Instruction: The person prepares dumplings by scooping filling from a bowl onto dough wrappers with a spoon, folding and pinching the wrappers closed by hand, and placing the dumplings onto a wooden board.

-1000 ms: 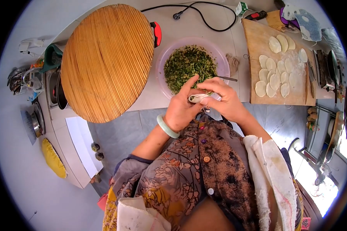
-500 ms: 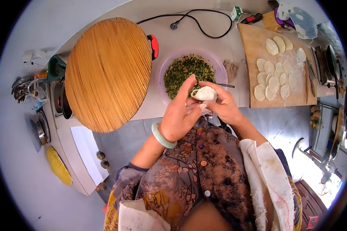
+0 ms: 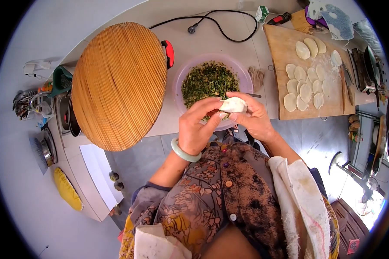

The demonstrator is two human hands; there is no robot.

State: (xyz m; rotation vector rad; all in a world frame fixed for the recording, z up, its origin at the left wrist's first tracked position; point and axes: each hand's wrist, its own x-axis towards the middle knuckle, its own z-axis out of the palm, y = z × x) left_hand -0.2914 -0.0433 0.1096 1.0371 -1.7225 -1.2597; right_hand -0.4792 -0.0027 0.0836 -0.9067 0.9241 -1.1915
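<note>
A white folded dumpling [image 3: 234, 105] is held between my two hands, above the near edge of a pink-lilac bowl [image 3: 245, 77]. Chopped green filling [image 3: 209, 82] fills the bowl, and a utensil handle [image 3: 256, 95] sticks out at its right. My left hand [image 3: 198, 123], with a pale green bangle at the wrist, pinches the dumpling's left end with thumb and fingers. My right hand [image 3: 254, 116] wraps its fingers and thumb round the other side. The dumpling's underside is hidden by the fingers.
At the right, a wooden board [image 3: 285, 47] carries several round dough wrappers [image 3: 304, 93], a rolling pin and a knife. A large round slatted wooden lid [image 3: 121, 86] covers the left counter. Behind the bowl lies a black cable [image 3: 222, 32] with a plug.
My left fingers have moved from spread around the dumpling to pinching its left end. The dumpling's open left end now looks closed. The view has shifted slightly.
</note>
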